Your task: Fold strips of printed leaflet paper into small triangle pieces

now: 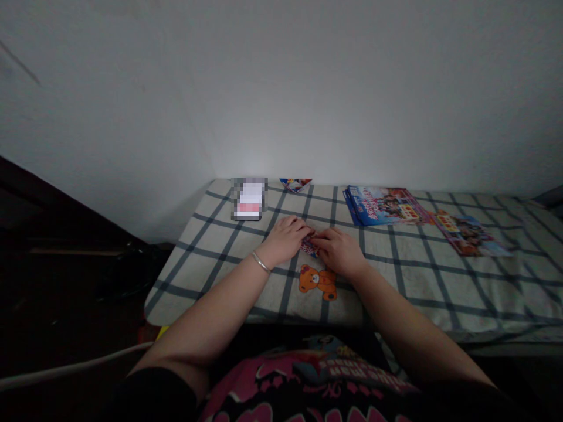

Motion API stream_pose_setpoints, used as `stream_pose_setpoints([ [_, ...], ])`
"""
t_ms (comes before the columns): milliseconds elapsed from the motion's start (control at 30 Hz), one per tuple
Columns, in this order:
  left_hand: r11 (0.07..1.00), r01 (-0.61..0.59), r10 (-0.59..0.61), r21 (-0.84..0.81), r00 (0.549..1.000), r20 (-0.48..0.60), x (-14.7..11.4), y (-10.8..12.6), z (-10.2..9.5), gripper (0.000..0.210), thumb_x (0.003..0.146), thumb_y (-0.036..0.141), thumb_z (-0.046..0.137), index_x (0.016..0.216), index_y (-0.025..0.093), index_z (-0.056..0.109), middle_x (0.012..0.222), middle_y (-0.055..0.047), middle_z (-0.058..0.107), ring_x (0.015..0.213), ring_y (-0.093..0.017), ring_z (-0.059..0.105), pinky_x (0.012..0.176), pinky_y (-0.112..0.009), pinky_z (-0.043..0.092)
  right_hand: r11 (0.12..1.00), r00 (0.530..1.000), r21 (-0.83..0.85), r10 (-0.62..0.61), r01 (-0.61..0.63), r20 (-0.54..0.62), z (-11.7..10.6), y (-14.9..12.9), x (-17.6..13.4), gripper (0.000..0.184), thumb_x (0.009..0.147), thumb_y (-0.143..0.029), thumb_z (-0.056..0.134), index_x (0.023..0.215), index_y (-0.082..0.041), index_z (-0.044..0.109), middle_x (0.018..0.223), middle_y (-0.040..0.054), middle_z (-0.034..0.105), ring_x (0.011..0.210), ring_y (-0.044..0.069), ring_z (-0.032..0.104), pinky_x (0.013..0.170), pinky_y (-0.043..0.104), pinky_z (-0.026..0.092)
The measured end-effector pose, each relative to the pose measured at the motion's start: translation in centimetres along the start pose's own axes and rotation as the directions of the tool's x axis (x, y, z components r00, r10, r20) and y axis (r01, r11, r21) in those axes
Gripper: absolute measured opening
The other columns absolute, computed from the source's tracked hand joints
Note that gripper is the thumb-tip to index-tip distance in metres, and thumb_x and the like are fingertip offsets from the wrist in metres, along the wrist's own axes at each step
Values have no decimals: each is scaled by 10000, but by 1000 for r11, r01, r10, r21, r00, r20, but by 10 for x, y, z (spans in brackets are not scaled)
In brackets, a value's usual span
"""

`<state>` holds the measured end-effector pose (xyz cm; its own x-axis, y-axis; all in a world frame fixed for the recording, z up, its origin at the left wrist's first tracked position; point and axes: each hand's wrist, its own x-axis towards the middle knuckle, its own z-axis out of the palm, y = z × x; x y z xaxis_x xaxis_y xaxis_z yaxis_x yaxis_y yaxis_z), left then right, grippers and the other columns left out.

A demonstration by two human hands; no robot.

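Note:
Between my hands lies a small piece of colourful printed paper, mostly covered by my fingers, so its folds cannot be made out. My left hand, with a silver bracelet at the wrist, presses its curled fingers on the paper's left side. From the right, my right hand pinches the paper's other edge, its fingertips close to the left ones. Just below them a brown teddy bear picture shows on the checked tablecloth.
A phone with a lit, blurred screen lies at the back left. Near the wall is a folded paper triangle. To the right are a stack of printed leaflets and a separate leaflet. A white cable runs at lower left.

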<state>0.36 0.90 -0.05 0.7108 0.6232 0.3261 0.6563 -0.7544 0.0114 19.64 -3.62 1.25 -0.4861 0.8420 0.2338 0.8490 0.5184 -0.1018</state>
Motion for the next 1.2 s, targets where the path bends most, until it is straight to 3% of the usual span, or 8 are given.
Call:
stream_pose_setpoints([
  [200, 1000, 0, 0, 19, 1000, -2, -6, -1, 0, 303, 940, 206, 445, 1205, 227, 592, 1160, -67, 598, 1179, -240, 444, 1042, -417, 379, 999, 999, -28, 19, -18, 30, 0, -7, 4, 251, 888, -206, 519, 1039, -210, 720, 1084, 85, 675, 1004, 226, 577, 856, 337, 474],
  [367, 999, 32, -32, -25, 999, 11, -14, -7, 4, 403, 941, 175, 408, 1323, 248, 516, 1342, -48, 541, 1364, -258, 320, 1174, -511, 204, 999, 999, 23, -46, 47, -24, 7, -4, 4, 261, 866, -153, 521, 1034, -169, 720, 1155, 86, 670, 1069, 222, 567, 947, 339, 458],
  [600, 987, 126, -121, -95, 991, 66, -21, -16, 3, 418, 963, 246, 399, 1375, 227, 463, 1467, -40, 445, 1435, -294, 222, 1167, -550, 208, 993, 995, 100, -47, 56, -88, 12, 2, 3, 308, 832, -121, 540, 1077, -179, 718, 1163, 68, 681, 1049, 213, 576, 956, 351, 466],
  [700, 991, 86, -84, -106, 996, 21, -23, -18, -1, 385, 944, 194, 423, 1314, 227, 524, 1436, -35, 483, 1401, -252, 302, 1161, -524, 240, 990, 994, 125, -44, 57, -102, 14, 4, 3, 318, 804, -95, 556, 1054, -191, 727, 1142, 60, 691, 1036, 207, 585, 974, 361, 452],
  [833, 992, -123, 122, -41, 992, -8, -28, -6, -12, 292, 922, 167, 470, 1156, 236, 631, 1307, -24, 597, 1286, -211, 443, 1149, -477, 260, 990, 995, 127, -53, 63, -88, 13, 6, 4, 317, 811, -100, 548, 1060, -186, 725, 1157, 59, 690, 1031, 206, 595, 979, 366, 446],
  [1000, 998, -31, 32, 48, 999, -11, -31, 20, -23, 281, 924, 279, 505, 1167, 194, 617, 1180, -77, 639, 1157, -246, 508, 1095, -485, 291, 991, 997, 127, -33, 41, -66, 10, 4, 4, 318, 839, -106, 518, 1061, -195, 727, 1149, 64, 690, 1022, 202, 593, 979, 365, 444],
  [1200, 997, 9, -11, 73, 1000, 25, -25, 22, -25, 170, 911, 263, 517, 992, 190, 646, 1045, -64, 640, 1065, -243, 506, 1008, -447, 354, 990, 998, 138, 19, -10, -65, 10, 3, 3, 296, 855, -133, 538, 1060, -221, 733, 1091, 70, 676, 990, 209, 567, 907, 350, 471],
])
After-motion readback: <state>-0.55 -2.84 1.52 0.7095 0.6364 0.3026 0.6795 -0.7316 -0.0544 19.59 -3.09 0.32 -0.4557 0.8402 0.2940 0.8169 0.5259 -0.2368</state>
